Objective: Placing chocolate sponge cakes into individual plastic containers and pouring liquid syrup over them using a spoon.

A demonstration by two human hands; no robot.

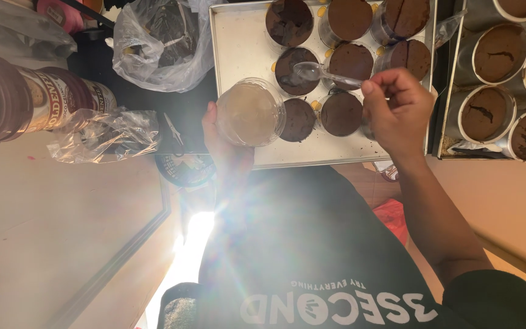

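left hand (226,143) wraps around a clear plastic cup (251,114); right hand (397,109), at three o'clock of it, pinches a clear spoon (324,74) over chocolate cakes (342,113) on the metal tray (238,49)

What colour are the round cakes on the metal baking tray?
Dark chocolate brown round cakes on the metal baking tray, clearest in the head view.

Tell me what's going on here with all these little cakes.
A person is working over a metal tray of small round chocolate cakes in ring moulds. The image appears upside down. One hand holds a clear plastic cup at the tray's edge; the other hand holds a clear plastic spoon over the cakes. A second tray of cakes sits alongside, with plastic bags nearby.
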